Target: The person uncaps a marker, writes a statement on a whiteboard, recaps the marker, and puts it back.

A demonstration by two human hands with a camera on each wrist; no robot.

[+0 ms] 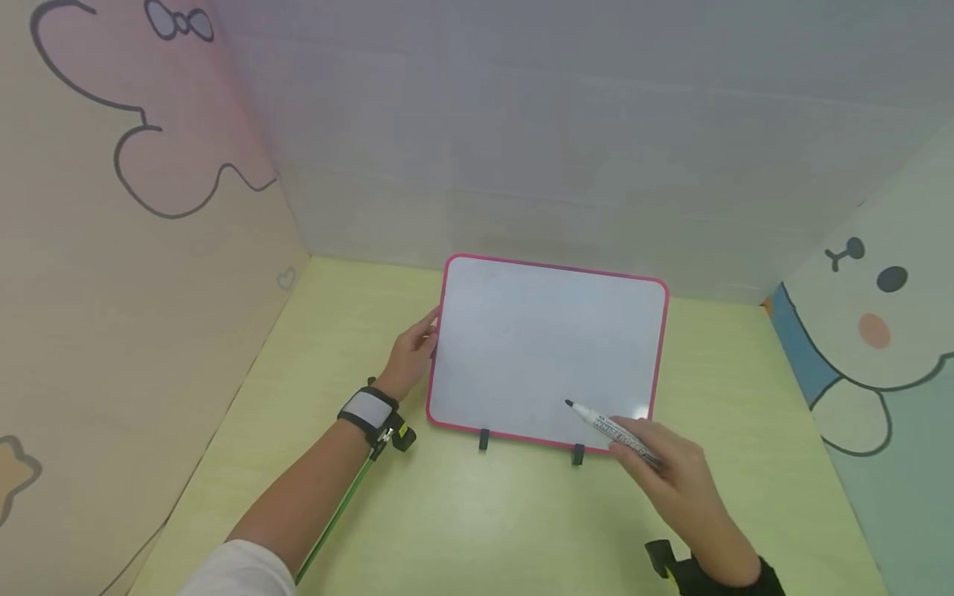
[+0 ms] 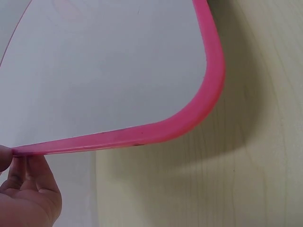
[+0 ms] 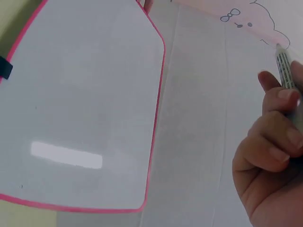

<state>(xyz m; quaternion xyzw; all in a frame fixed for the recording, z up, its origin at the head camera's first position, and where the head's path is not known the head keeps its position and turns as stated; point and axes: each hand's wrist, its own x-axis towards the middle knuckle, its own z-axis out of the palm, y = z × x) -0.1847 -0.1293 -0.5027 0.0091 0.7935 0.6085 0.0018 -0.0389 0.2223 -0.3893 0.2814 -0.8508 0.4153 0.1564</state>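
Note:
A whiteboard (image 1: 547,348) with a pink rim stands tilted back on the table. My left hand (image 1: 411,354) holds it at its left edge; in the left wrist view the thumb and fingers of that hand (image 2: 31,189) pinch the pink rim (image 2: 142,135). In front of the board's lower right part, my right hand (image 1: 671,463) grips a whiteboard marker (image 1: 613,430), its dark end pointing up and left. The right wrist view shows curled fingers (image 3: 272,142) around the marker (image 3: 285,68). No marks stand out on the white surface (image 3: 90,94).
Two small black supports (image 1: 484,439) sit at the board's lower edge. The pale yellow table (image 1: 447,521) meets a grey back wall (image 1: 566,165) behind the board. Side walls with cartoon drawings (image 1: 872,314) border it left and right. Both wrists wear straps (image 1: 368,411) with small devices.

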